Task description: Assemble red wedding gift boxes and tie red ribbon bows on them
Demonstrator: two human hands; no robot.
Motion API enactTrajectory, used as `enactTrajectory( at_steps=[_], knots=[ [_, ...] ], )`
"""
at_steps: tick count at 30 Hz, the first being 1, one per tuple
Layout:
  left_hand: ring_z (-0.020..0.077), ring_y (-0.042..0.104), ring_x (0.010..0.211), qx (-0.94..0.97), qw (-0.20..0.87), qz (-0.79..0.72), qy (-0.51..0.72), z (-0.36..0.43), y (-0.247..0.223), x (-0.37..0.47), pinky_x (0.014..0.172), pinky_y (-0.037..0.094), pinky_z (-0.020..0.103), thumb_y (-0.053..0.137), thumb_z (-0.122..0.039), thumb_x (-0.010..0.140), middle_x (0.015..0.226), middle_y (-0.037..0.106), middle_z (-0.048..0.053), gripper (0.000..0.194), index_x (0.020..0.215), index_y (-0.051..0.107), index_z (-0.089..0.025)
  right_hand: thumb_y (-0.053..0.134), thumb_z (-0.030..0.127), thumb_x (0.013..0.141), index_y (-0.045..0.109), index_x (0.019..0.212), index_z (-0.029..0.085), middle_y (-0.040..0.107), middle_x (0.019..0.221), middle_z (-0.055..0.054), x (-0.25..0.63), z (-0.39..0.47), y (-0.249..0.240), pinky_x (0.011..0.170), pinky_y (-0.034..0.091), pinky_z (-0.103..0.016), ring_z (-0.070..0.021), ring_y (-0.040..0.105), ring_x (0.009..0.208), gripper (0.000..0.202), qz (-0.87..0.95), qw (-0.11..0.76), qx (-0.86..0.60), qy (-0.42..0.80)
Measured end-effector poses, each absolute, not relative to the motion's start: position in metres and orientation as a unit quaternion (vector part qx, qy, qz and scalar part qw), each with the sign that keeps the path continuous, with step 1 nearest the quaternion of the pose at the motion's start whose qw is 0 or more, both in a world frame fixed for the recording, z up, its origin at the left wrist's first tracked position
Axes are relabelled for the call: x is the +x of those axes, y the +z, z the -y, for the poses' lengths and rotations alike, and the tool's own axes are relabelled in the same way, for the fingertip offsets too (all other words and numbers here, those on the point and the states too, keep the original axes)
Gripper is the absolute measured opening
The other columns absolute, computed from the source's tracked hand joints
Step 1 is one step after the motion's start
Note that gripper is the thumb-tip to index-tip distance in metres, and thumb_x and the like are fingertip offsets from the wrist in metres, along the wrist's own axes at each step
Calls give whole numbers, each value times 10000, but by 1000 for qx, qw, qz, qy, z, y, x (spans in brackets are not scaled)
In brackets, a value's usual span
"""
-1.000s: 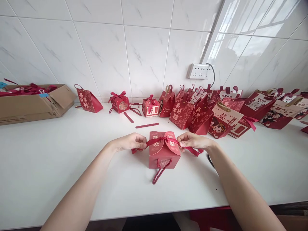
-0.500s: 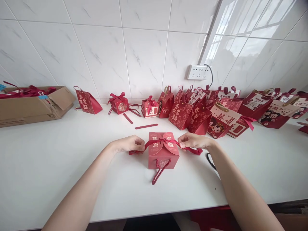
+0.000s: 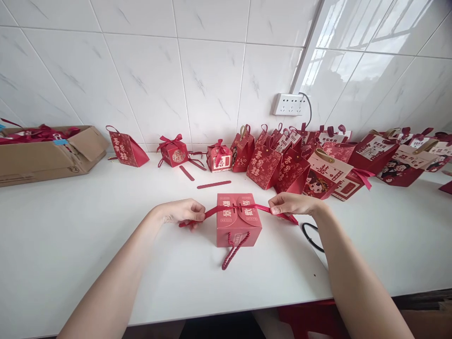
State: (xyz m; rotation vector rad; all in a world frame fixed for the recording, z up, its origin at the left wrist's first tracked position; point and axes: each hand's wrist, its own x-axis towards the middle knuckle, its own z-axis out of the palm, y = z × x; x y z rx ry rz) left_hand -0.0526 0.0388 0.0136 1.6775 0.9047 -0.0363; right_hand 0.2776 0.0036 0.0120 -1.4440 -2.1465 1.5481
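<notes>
A red gift box [image 3: 226,230] stands on the white table, with gold characters on its curved top flaps. A red ribbon [image 3: 251,206] runs across the top through slots at the centre. My left hand [image 3: 189,212] pinches the ribbon to the left of the box, a short end hanging below the fingers. On the right, my right hand [image 3: 284,205] pinches the other side, and its loose end trails beyond the fingers. Both hands are off the box itself. A twisted red cord handle [image 3: 231,256] hangs down the box's near side onto the table.
An open cardboard box [image 3: 45,165] holds red items at the left. Small red boxes [image 3: 174,155] and red strips [image 3: 213,184] lie behind the gift box. Many gift bags [image 3: 264,165] crowd the back right. A black loop [image 3: 310,238] lies near my right forearm.
My hands have moved farther apart, left hand to the left and right hand to the right. The ribbon between them is straighter, with longer stretches showing beside the centre.
</notes>
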Motion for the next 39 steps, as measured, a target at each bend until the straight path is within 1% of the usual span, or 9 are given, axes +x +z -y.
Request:
enactTrajectory(
  at_steps=[5,8,11,13,16,21,27,34,39],
  knots=[
    [80,420,453,727,558,-398,-47,-39,12,-50,395,265,197,618,-478,692,564,557,2,358,597,462,-170,622,605,655,450,598,166,332,505,82,272,-3,13,410,178,-207,-42,255,436,475,704,18,-495,508],
    [105,505,572,745,535,-395,-57,-35,17,-48,481,366,199,624,-363,681,669,589,12,215,684,580,-152,674,545,639,558,687,150,433,554,55,272,-1,15,414,260,-204,-52,331,462,414,698,12,-500,513],
    [148,571,770,743,551,-377,-42,-31,28,-51,633,448,221,615,-219,642,857,626,15,258,897,633,-182,676,525,664,631,918,148,609,829,-38,274,3,18,647,439,-248,-132,545,731,457,710,94,-452,531],
    [170,564,930,734,579,-355,12,-29,35,-52,762,453,237,600,-181,644,1003,619,16,341,983,614,-206,625,574,700,616,983,145,610,998,-85,270,6,20,833,434,-308,-193,558,942,514,702,196,-405,552],
    [172,550,956,709,611,-342,82,-27,39,-50,844,430,267,571,-299,744,991,609,30,197,897,611,-181,551,631,734,588,846,144,614,883,-74,256,11,22,838,439,-340,-190,589,870,501,670,269,-379,579],
    [136,530,726,712,615,-336,49,-23,34,-41,716,428,280,520,-548,785,797,574,35,416,757,572,-136,505,592,795,490,670,166,539,614,4,239,15,24,619,396,-265,-122,528,610,445,708,208,-412,535],
    [96,454,635,739,591,-318,59,-25,28,-39,619,370,237,622,-499,734,685,495,-11,376,683,551,-134,585,516,773,480,590,153,460,537,34,242,13,23,526,275,-235,-78,386,518,420,715,195,-414,529],
    [104,510,671,694,660,-280,67,-32,14,-41,666,392,236,663,-509,698,693,577,7,369,710,632,-141,644,489,729,478,583,153,417,539,50,246,6,14,530,265,-228,-77,387,528,402,688,224,-390,570],
    [91,484,569,668,679,-296,71,-38,4,-41,541,348,225,703,-550,622,630,629,34,410,614,674,-141,638,522,721,520,599,145,476,556,28,252,0,4,557,293,-239,-87,412,545,414,693,208,-373,581]
  ],
)
